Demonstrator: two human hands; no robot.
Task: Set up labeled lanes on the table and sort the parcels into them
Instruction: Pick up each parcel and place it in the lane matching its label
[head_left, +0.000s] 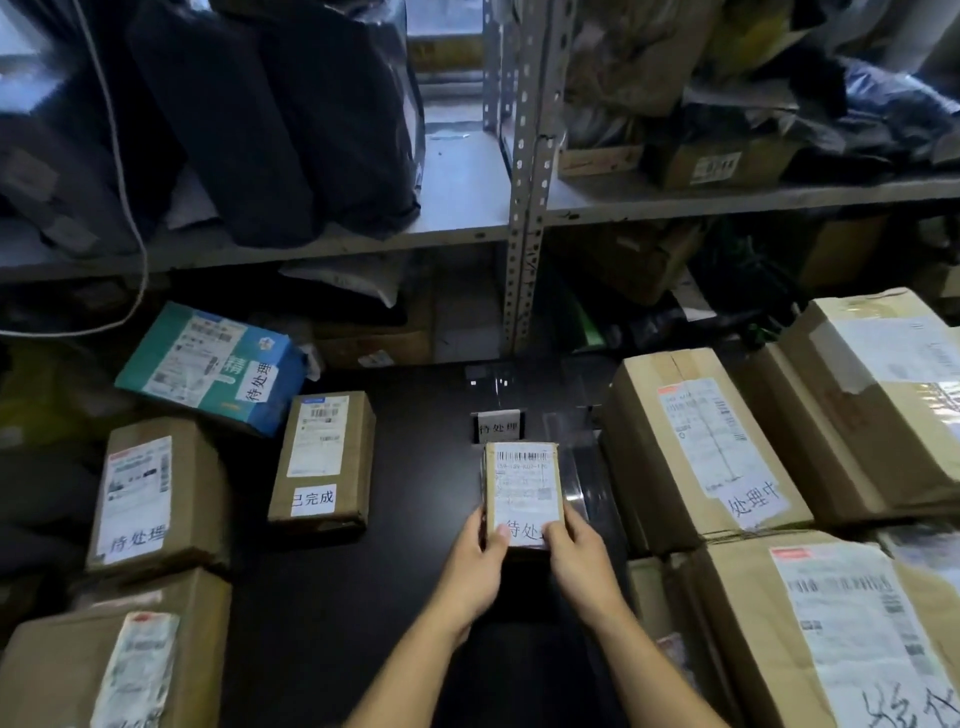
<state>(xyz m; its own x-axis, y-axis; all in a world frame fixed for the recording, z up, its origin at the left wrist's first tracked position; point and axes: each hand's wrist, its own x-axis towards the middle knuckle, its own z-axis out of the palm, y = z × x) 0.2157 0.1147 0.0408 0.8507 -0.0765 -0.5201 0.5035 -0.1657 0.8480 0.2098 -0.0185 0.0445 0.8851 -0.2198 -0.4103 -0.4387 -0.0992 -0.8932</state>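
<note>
Both hands hold small brown cardboard parcel w/ white shipping label (522, 493) over dark tabletop (415, 597). Left hand (475, 564) grips near-left corner, thumb on label; right hand (576, 558) grips near-right corner. White upright lane sign (498, 428) stands just beyond parcel. Brown box w/ white handwritten sticker (322, 462) lies well left. Large taped cartons (696, 447) at right.

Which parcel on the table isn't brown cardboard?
The teal-and-blue printed parcel at the far left, lying tilted behind the brown boxes; every other parcel is brown cardboard.
</note>
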